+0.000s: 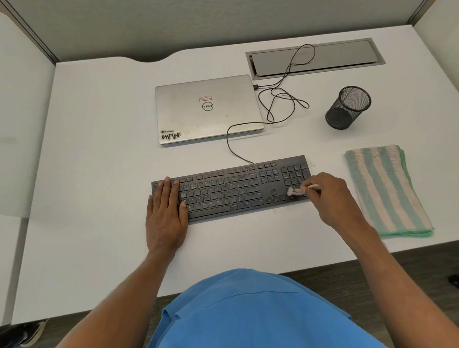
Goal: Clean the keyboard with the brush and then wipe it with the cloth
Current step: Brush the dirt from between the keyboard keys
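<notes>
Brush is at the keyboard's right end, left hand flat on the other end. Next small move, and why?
Probably sweep the brush leftward along the bottom key row. The right hand holds its bristles at the near right corner of the keyboard, most keys lie to its left, the left hand presses the left end, and the cloth lies folded beside it.
</notes>
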